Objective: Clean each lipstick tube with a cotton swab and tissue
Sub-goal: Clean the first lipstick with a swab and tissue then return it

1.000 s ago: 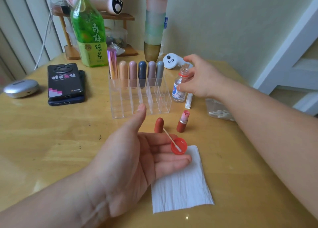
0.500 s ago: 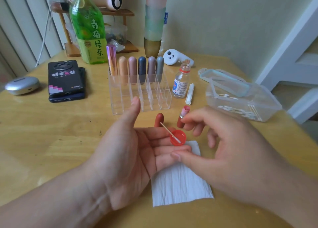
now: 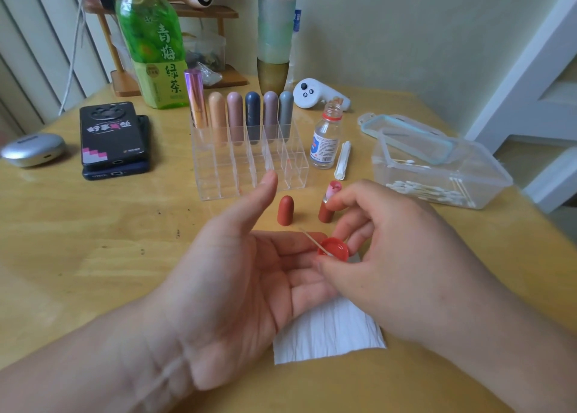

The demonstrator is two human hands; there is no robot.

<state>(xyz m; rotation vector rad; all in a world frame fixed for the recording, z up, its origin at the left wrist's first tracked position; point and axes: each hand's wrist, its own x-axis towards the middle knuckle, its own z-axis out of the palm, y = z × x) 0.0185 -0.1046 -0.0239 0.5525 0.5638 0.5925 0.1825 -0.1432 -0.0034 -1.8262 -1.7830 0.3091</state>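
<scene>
The tissue (image 3: 327, 334) lies flat on the table (image 3: 93, 256), partly under both hands. The left hand (image 3: 237, 275) lies palm up with fingers straight; at its fingertips the right hand (image 3: 390, 256) pinches the red cap (image 3: 334, 250), in which a swab (image 3: 309, 237) leans. Just beyond, the uncapped lipstick (image 3: 326, 208) and its lid (image 3: 285, 210) stand apart, in front of the rack (image 3: 249, 169).

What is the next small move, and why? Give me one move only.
Probably take the cotton swab by its stick and lift it from the red cap: its tip lies in the cap, the right hand pinches the cap, and the uncapped lipstick stands just behind.
</scene>
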